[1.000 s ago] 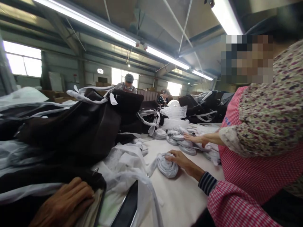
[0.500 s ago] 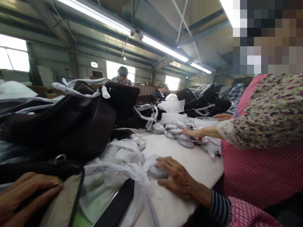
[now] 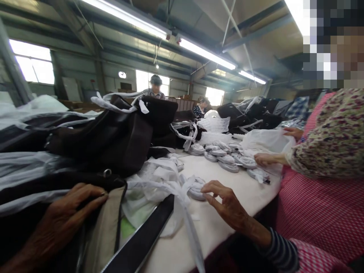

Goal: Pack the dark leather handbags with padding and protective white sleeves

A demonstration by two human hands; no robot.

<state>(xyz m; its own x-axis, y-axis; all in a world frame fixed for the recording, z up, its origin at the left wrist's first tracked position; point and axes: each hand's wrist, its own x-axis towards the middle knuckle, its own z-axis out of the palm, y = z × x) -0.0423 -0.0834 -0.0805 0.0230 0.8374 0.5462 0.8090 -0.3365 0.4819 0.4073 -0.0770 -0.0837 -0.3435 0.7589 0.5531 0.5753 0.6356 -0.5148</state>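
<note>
My left hand (image 3: pixel 64 220) lies flat on a dark brown bag (image 3: pixel 93 227) with a beige lining at the near left, fingers stretched toward its rim. My right hand (image 3: pixel 227 204) hovers over the white table (image 3: pixel 227 193), fingers curled loosely and apart, its tips next to a rolled white strap bundle (image 3: pixel 196 189). Nothing is in its grasp. A black strap (image 3: pixel 142 242) runs diagonally between my hands, among loose white wrapping (image 3: pixel 153 185).
A pile of dark bags (image 3: pixel 113 132) with white wrapped handles fills the left. Several rolled white bundles (image 3: pixel 227 159) lie mid-table. A co-worker in a pink checked apron (image 3: pixel 313 212) stands at right, hands on white plastic (image 3: pixel 264 142). Two more people work far back.
My right hand lifted off the white roll and drew back with fingers apart. My left hand slid further onto the bag. The co-worker's hands pulled up a white plastic sheet.
</note>
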